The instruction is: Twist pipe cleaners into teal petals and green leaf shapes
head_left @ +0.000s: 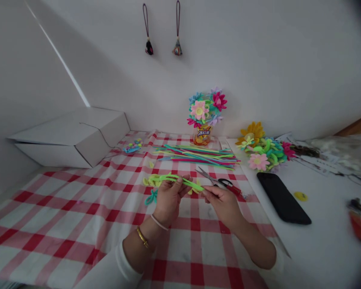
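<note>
Sleeves, white ones, come in at the bottom edge over a red-and-white checked tablecloth. Left wrist's got a gold bangle and a thin pale pink band on it.

Then the hands: left hand has a bright green fuzzy strip pinched between thumb and fingers, and right hand is gripping the same strip by its right end. So the strip's up in the air between the two, above the cloth, with some of it poking out past the left fingers.

Off to the right there's a black phone lying on a white surface, with a little yellow disc beside it. Just behind the left hand you get a teal looped piece and some pale yellow fuzzy pieces, partly hidden. Scissors are lying open behind the right hand.

Further back, a loose pile of coloured fuzzy stems lies across the cloth, with a bunch of fuzzy flowers to its right and a white box way over left. Behind the pile, a labelled container holds more flowers, and two little charms hang on the wall.
</note>
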Tool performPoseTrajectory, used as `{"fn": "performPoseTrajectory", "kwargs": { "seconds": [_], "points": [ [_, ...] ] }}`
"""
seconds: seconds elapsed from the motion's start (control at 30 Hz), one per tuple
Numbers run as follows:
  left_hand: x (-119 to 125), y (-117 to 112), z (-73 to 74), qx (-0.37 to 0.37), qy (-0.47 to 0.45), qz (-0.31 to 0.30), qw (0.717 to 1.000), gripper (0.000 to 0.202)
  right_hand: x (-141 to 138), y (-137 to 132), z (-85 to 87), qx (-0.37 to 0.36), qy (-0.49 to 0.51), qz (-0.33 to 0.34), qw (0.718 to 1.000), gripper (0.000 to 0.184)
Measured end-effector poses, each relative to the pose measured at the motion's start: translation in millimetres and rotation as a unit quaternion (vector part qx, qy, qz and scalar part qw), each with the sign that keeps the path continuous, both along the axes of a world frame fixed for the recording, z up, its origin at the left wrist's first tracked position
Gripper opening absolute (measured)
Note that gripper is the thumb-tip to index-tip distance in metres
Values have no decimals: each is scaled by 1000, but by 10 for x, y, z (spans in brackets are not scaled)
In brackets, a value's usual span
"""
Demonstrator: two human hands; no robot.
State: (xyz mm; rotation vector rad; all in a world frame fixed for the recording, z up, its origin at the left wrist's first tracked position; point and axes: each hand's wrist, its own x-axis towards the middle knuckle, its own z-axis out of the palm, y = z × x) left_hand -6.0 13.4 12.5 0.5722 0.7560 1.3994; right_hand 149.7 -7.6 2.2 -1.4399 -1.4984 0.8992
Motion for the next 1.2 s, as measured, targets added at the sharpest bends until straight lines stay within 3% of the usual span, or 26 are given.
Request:
{"fn": "performPoseTrajectory", "kwargs": {
  "seconds": [0.27, 0.5, 0.6, 0.8, 1.07, 1.2],
  "points": [
    [-13, -1, -7, -1, 9, -9, 1000, 19, 23, 11, -20, -18, -56, 42, 997, 22],
    [-122, 86, 12, 19, -81, -2, 997, 13, -11, -46, 20, 25, -126, 126, 984, 25],
    [-155, 82, 47, 42, -123, -38, 991, 11, -53, -94, 62, 21, -138, 178, 974, 24],
    [-213, 17, 173, 30, -206, -129, 969, 28, -126, -150, 69, -26, -122, 233, 964, 23],
    [-218, 15, 190, 68, -215, -120, 967, 28, -153, -162, 80, -67, -85, 236, 966, 25],
    [-186, 15, 179, 84, -201, -85, 972, 26, -166, -168, 56, -62, -71, 234, 968, 25]
  ]
}}
